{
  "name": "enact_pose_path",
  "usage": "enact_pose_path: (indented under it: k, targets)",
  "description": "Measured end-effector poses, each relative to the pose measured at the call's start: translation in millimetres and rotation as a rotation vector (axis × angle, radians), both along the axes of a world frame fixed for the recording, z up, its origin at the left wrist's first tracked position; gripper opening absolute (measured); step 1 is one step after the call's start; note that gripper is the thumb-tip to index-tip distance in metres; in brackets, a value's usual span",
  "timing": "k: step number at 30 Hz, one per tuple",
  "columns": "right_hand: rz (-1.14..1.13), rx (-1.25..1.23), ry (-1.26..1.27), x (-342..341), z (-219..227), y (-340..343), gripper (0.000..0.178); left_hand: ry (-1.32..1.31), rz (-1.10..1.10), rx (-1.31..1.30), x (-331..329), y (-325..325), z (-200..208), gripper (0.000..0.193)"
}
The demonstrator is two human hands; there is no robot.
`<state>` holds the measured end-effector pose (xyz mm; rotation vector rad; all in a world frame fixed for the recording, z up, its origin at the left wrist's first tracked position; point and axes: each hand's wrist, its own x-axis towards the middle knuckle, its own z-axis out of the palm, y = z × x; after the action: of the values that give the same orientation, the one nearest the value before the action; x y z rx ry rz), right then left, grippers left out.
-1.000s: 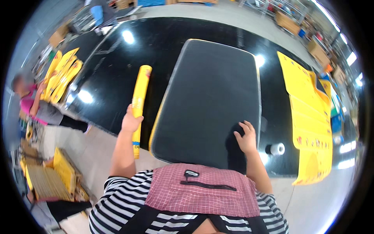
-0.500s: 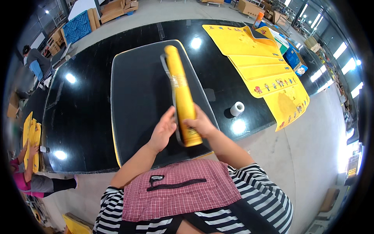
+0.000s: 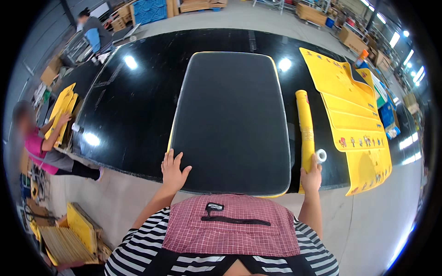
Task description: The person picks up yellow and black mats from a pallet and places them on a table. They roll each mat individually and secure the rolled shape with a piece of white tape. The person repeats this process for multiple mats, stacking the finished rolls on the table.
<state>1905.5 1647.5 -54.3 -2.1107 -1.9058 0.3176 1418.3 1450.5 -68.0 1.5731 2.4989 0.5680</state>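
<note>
A large rounded rectangular mat point(image 3: 231, 120) lies dark side up on the black table, with thin yellow showing along its edge. My left hand point(image 3: 174, 172) rests on the mat's near left edge, fingers spread and holding nothing. To the right of the mat, a yellow rolled-up mat point(image 3: 305, 120) lies lengthwise on the table. My right hand point(image 3: 311, 177) is closed round its near end, which the hand partly hides. Just right of those fingers is a white roll of tape or film point(image 3: 321, 156), close to the yellow roll.
Yellow printed mats point(image 3: 352, 108) overlap at the table's right, by an orange-capped can point(image 3: 362, 57) and blue boxes point(image 3: 390, 120). At left, a person in pink point(image 3: 39, 147) handles yellow pieces point(image 3: 61, 108); another person point(image 3: 95, 34) stands farther back. A box of yellow sheets point(image 3: 69, 237) sits lower left.
The yellow roll went from above the dark mat to the table on its right, with my right hand on it. My left hand moved down to the mat's near left edge. The view shifted.
</note>
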Motion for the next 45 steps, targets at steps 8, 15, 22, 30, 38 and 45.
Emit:
enact_pose_path:
  k: [8,15,22,30,38,45]
  targets:
    - [-0.071,0.030,-0.106,33.5,-6.2,31.4,0.078,-0.010,0.035,0.057,-5.6,-1.0,-5.2,0.063]
    - [0.250,0.332,0.016,0.9,-21.1,12.0,0.058,-0.404,0.212,0.311,-35.1,-10.4,-7.1,0.063]
    - [0.332,0.100,0.015,-57.5,-12.0,-31.1,0.068,-0.628,0.235,0.091,-5.6,-43.0,5.7,0.059]
    - [0.227,-0.004,0.047,-60.8,-6.4,-25.3,0.064,-1.167,0.116,-0.008,30.9,-56.7,2.0,0.036]
    - [0.348,0.010,0.311,-69.4,12.5,-49.2,0.091,-1.194,0.150,-0.007,37.8,-53.9,-26.5,0.035]
    - [0.410,-0.823,0.790,-15.9,14.0,-40.9,0.035,-1.198,0.270,-0.122,42.1,-47.8,24.4,0.026]
